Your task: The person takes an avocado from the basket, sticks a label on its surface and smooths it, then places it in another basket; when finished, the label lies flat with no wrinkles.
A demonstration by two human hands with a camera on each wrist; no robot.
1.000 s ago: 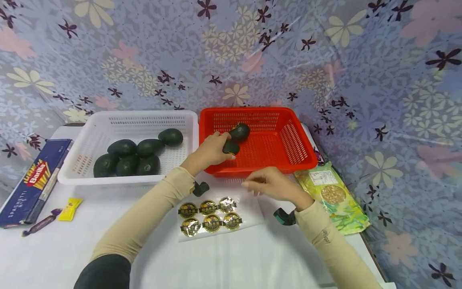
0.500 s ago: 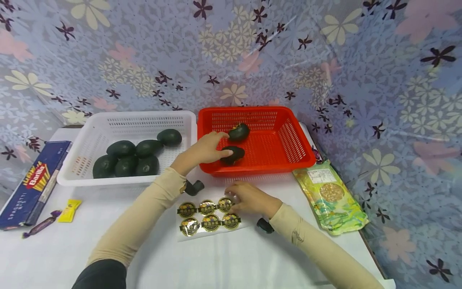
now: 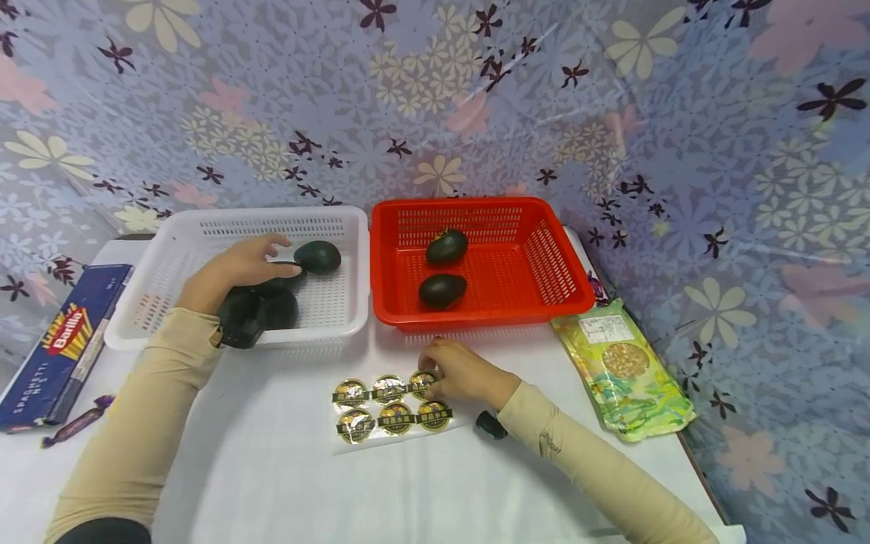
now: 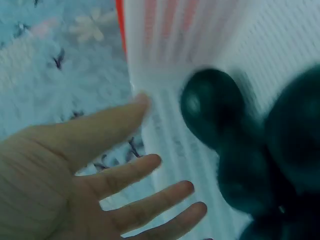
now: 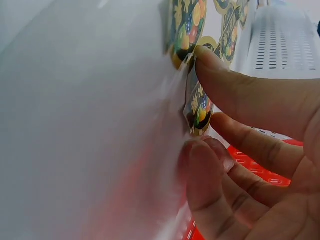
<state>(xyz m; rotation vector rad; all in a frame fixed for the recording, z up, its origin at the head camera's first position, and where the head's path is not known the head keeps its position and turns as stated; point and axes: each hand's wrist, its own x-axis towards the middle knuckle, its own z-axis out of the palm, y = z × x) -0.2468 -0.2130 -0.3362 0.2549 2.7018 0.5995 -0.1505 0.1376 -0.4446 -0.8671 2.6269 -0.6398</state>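
Note:
My left hand (image 3: 234, 268) is over the white basket (image 3: 353, 325), fingers spread and holding nothing. Its fingertips are near a dark green avocado (image 3: 318, 258); more avocados (image 4: 250, 175) lie partly hidden below the hand. On the table, my right hand (image 3: 465, 372) is at the upper right corner of a sheet of round gold fruit stickers (image 3: 396, 418). Between its curled thumb and forefinger is one sticker (image 5: 200, 110), its edge seeming lifted from the backing. Two avocados, an upper one (image 3: 446, 247) and a lower one (image 3: 442, 291), lie in the red basket (image 3: 530, 310).
A blue spaghetti box (image 3: 64, 340) and a purple-wrapped candy (image 3: 78, 423) lie at the left. At the right is a green and yellow bag (image 3: 625, 370), with a purple wrapper (image 3: 598, 291) behind it. A flowered cloth (image 3: 435, 98) hangs behind the baskets.
My left hand has let go of the lower avocado in the red basket and moved left over the white basket. My right hand has come down and left onto the sticker sheet.

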